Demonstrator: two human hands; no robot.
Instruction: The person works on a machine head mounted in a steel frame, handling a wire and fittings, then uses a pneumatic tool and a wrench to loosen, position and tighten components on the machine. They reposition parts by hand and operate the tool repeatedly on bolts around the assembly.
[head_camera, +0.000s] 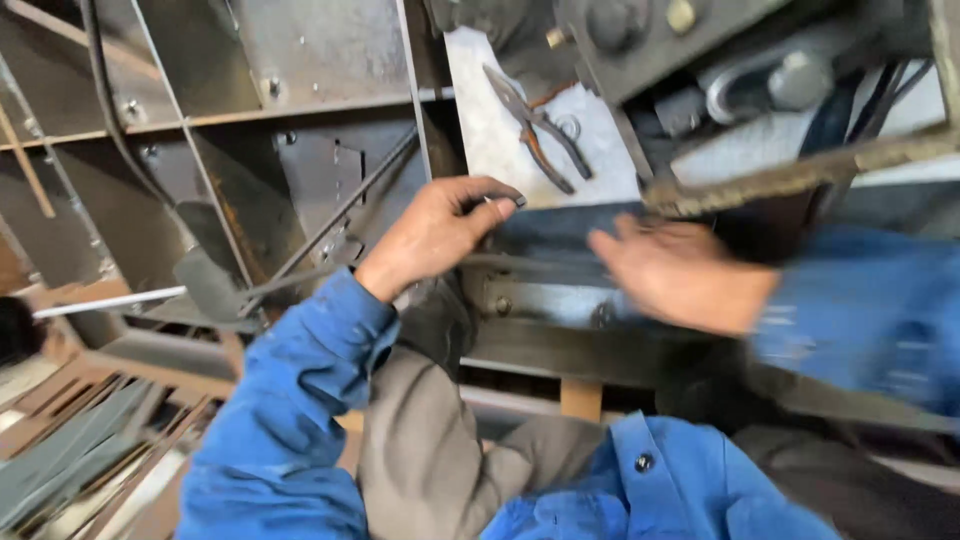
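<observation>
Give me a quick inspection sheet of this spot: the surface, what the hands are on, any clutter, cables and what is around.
Surface: a pale metal ledge on a dark steel machine frame.
Job's things: a thin dark rod runs slantwise toward the left hand.
Clutter: pliers lie on the ledge; metal strips are piled at lower left.
Hands: left hand pinches something small and dark at its fingertips; right hand is blurred, fingers spread, over the frame, grip unclear.
Cables: a black cable hangs at upper left.
Surroundings: bolts and a rusty bar at upper right; blue sleeves and grey trousers below.
</observation>
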